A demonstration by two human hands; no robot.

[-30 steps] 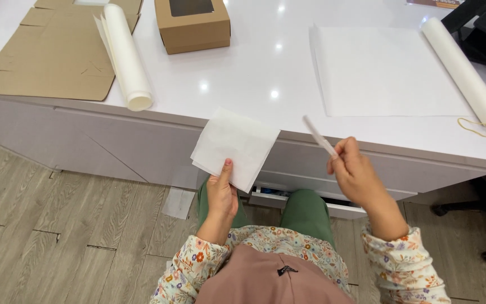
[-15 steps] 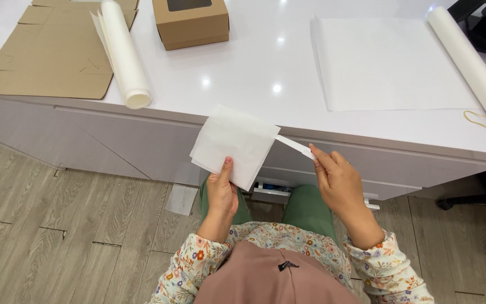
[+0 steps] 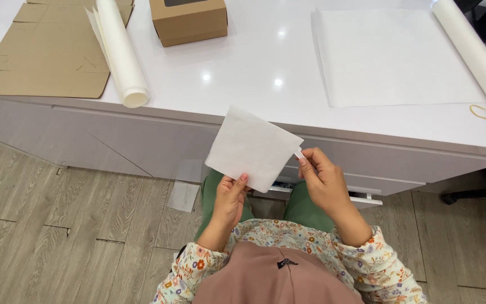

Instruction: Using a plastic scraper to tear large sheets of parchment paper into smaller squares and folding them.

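Looking down from head height: at upper left of the frame, flat brown cardboard sheets (image 3: 40,53) and a white paper roll (image 3: 120,53) lie on the glossy white bench (image 3: 243,73), with a small brown cardboard box (image 3: 188,19) beside them. At centre, below the bench edge, the left hand (image 3: 229,200) pinches the lower corner of a folded white paper square (image 3: 252,147). The right hand (image 3: 322,180) pinches a narrow white strip (image 3: 298,153) touching the square's right corner. Doing this well likely means keeping the square taut and the strip aligned with that edge. At upper right lie a flat white sheet (image 3: 395,56) and a second white roll (image 3: 473,53).
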